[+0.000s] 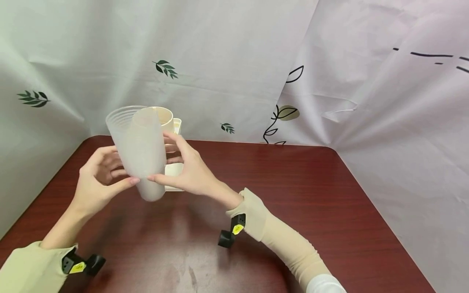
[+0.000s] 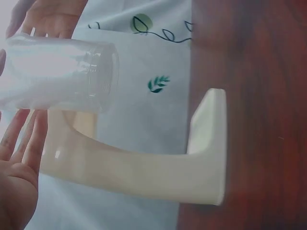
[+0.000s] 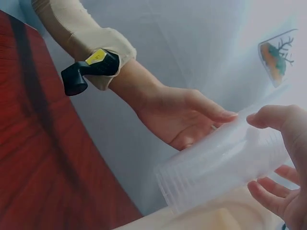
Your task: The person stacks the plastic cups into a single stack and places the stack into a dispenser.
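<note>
A stack of frosted plastic cups (image 1: 141,150) is held above the table, rims up and tilted slightly left. My left hand (image 1: 97,175) grips it from the left, its thumb near the lower front. From the right, my right hand (image 1: 190,171) holds the same stack, thumb in front and fingers behind. Nested rims show as close rings in the right wrist view, where both hands lie around the cups (image 3: 225,158). Just behind stands a cream cup holder (image 1: 166,116) with a ring at its top, a curved arm and a flat base, partly hidden by the cups.
The dark red wooden table (image 1: 278,195) reaches back to a pale fabric backdrop (image 1: 227,53) printed with leaves. A black wrist camera (image 1: 227,238) sticks out below the right wrist, another camera (image 1: 93,264) beside the left sleeve.
</note>
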Tool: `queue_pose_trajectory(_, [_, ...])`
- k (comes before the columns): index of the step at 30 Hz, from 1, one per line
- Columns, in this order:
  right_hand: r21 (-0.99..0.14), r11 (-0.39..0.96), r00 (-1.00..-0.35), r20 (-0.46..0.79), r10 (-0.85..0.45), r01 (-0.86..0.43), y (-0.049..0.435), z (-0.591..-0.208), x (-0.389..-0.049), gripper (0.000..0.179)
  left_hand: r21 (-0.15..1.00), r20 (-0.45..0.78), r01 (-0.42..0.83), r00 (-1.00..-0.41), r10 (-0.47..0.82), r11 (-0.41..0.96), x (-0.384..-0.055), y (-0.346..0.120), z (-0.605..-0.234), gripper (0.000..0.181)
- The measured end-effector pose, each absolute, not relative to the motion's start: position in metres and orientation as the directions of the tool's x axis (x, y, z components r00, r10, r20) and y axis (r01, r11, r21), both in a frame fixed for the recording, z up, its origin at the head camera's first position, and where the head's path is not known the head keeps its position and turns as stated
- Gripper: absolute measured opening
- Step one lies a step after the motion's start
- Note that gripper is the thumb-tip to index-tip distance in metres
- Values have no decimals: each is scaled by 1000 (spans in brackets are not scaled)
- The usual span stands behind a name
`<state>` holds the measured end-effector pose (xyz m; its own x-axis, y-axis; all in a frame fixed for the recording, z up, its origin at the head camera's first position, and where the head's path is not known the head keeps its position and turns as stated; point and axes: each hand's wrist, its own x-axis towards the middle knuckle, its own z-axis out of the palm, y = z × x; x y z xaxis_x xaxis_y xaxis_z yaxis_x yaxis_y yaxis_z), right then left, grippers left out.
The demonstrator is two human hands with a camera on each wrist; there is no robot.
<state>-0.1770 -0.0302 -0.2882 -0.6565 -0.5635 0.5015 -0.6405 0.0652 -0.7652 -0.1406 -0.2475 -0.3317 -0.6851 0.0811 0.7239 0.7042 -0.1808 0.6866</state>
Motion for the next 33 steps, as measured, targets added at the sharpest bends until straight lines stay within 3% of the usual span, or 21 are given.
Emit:
queue_pose_trajectory(11, [-753,10,-651,563,-509,-658,-17,-224,-170,78,633,762,741,-647,12,-226,-157,-233,-281,58])
queue_pose_trajectory(20, [-743,-7,-654,592,-471,-669,-20,-192,-197,82,610,757,744,-649,-75,-273,-181,-224,-240,55])
queue_pose_trajectory(25, [-741,-2,-649,590,-481,-672,-22,-173,-211,83,614,758,764,-641,-123,-198,-196,-221,-222,51])
queue_pose_trajectory(33, [-749,48,-675,565,-474,-660,-31,-164,-240,84,673,693,713,-701,-169,-198,-221,-223,-210,51])
